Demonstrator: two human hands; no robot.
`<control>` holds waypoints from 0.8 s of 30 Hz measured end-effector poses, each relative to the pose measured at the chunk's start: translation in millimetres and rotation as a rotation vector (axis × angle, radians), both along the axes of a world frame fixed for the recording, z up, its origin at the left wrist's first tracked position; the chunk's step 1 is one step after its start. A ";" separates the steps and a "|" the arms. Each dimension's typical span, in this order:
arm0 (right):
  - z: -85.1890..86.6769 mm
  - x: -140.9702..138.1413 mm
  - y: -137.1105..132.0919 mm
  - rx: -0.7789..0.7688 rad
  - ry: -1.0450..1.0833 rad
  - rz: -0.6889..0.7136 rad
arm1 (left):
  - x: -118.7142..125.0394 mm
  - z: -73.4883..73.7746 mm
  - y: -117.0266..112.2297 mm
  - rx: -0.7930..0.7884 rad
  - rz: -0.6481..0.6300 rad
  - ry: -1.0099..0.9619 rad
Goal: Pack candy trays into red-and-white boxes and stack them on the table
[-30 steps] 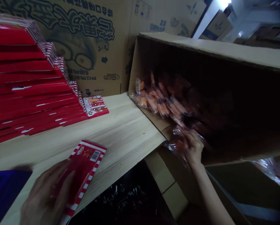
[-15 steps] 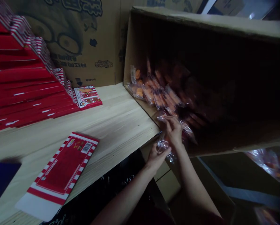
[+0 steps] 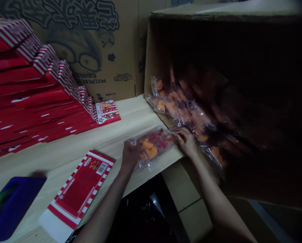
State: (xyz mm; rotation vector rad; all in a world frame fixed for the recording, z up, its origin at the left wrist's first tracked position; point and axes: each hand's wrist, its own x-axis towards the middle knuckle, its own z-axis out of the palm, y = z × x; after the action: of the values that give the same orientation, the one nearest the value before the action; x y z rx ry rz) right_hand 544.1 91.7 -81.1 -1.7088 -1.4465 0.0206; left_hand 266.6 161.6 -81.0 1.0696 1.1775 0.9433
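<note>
A clear plastic bag (image 3: 154, 143) with orange and pinkish-red pieces inside is stretched between my two hands, just over the wooden tabletop. My left hand (image 3: 129, 155) is closed on its left end, slightly blurred. At the other end my right hand (image 3: 186, 140) pinches the bag's edge, close to the mouth of the big cardboard box (image 3: 148, 67). Many similar bags (image 3: 178, 104) lie heaped inside that box, the deeper ones lost in shadow. Left of my left hand, a flat red-and-white striped carton (image 3: 81, 189) with a barcode lies on the table.
Stacked red cartons (image 3: 39, 98) rise at the left, with one printed carton (image 3: 108, 112) at their foot. A blue object with a green part (image 3: 19, 202) sits at the lower left. Behind stands a printed cardboard box (image 3: 125, 44). The wooden tabletop (image 3: 138, 108) ends at a slanting front edge.
Both hands have brought the bag out from the box's lower edge, leftward over the tabletop. My left hand moved farther left, so the bag is now spread out. The view has shifted slightly.
</note>
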 end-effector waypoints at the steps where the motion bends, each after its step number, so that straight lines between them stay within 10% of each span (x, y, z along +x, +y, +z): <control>1: -4.5 -0.5 5.0 0.005 -0.014 0.004 | -9.1 -1.3 14.6 0.042 0.024 0.062; 5: -16.2 -2.4 10.8 0.019 -0.059 0.017 | -27.8 -3.7 45.2 0.310 0.021 0.374; 9: -21.0 -7.0 0.8 0.020 -0.083 0.070 | -22.2 -4.9 44.4 0.679 -0.446 0.899; 12: -21.6 -12.5 -13.3 0.033 -0.081 0.079 | -14.8 0.6 42.3 0.750 -0.565 1.048; 18: -21.8 -33.9 -42.2 0.092 -0.017 0.058 | -22.6 24.2 46.5 0.835 -0.619 0.946; 24: -13.5 -69.2 -46.7 0.167 0.149 0.028 | -46.3 35.4 46.8 0.713 -0.373 0.564</control>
State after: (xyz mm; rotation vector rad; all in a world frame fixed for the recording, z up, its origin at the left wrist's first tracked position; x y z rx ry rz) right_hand 474.9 45.0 -94.5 -1.5190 -1.3239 0.0405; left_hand 220.3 208.5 -45.6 2.1540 1.0282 0.7938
